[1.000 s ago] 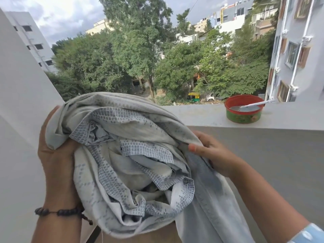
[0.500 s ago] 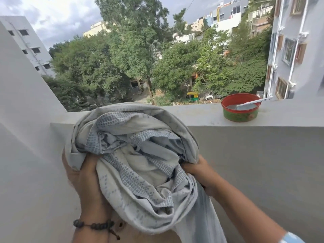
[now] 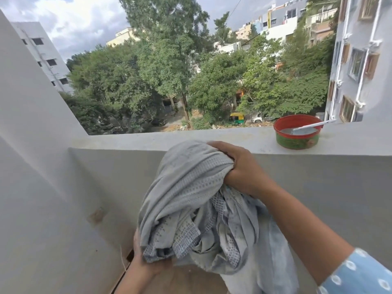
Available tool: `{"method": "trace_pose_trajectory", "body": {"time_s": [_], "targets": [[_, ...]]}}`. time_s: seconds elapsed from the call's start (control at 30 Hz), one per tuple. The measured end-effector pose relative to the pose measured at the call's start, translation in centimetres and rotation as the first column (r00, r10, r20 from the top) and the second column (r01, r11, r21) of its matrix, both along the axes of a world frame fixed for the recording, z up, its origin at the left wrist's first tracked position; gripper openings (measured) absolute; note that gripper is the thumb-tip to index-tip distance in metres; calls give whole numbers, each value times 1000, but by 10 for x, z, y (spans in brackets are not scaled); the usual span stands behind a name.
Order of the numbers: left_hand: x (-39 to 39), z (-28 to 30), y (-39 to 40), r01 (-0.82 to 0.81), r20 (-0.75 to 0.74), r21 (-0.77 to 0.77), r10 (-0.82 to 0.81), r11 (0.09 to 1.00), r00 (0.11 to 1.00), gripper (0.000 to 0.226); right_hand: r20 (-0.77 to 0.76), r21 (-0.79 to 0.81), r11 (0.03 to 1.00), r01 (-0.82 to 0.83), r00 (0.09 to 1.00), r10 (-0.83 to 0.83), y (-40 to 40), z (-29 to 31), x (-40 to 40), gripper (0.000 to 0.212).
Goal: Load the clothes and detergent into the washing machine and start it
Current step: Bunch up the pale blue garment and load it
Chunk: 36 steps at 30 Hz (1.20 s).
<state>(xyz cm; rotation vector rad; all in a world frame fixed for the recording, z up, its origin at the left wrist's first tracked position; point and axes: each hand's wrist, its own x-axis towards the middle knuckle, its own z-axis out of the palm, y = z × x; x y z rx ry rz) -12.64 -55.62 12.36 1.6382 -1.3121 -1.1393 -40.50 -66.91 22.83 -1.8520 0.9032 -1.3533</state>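
Since no washer shows, the parapet ledge (image 3: pixel 191 141) is only backdrop; the grey cloth bundle (image 3: pixel 191 209) hangs between both hands, likely gathered for loading. Right hand (image 3: pixel 237 168) fingers clench its top, left hand (image 3: pixel 146 262) cups underneath. Red bowl (image 3: pixel 297 134) sits well right of the right fingers.

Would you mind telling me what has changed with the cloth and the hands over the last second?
The right hand moved to the top of the grey patterned cloth and grips it; the left hand dropped beneath, holding the bottom. The red bowl stays on the ledge.
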Motion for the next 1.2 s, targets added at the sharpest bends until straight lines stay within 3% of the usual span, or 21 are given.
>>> {"method": "trace_pose_trajectory", "body": {"time_s": [0.03,0.1,0.23,0.3,0.4,0.53,0.7,0.8,0.93,1.07,1.13,1.2], "targets": [[-1,8,-12,-46,33,-13,46,999,998,155,-48,-29,999,27,998,-28,2,0,2,50],[-4,20,-17,14,120,-121,1,993,993,165,-170,-110,993,38,984,-57,6,3,11,53],[-43,56,-32,255,453,-383,-60,888,889,155,-409,-237,969,-67,912,-37,19,4,35,53],[-57,67,-38,252,383,-497,-50,830,922,131,-387,-267,956,-123,922,10,24,11,41,51],[-67,76,-40,57,138,-651,44,757,989,80,-337,-132,972,-195,931,141,23,19,32,63],[-69,78,-49,-89,-55,-709,71,700,996,62,-334,183,939,-291,880,338,18,7,-5,104],[-64,94,-55,-259,-225,-694,140,672,964,42,-275,473,836,-278,855,440,15,-54,-49,127],[-57,102,-58,-464,-447,-567,218,681,867,27,-177,571,763,-304,862,475,20,-86,-57,132],[-61,108,-54,-580,-514,-414,345,702,785,33,-32,573,749,-333,904,426,29,-101,-45,108],[-60,98,-50,-635,-530,-299,429,712,732,24,177,499,821,-277,960,216,31,-99,-22,73],[-65,90,-43,-605,-570,-275,381,747,728,9,282,455,865,-211,956,85,29,-97,-18,64],[-68,78,-35,-550,-628,-244,303,799,717,16,343,429,889,-158,939,2,24,-95,-18,61]]}}
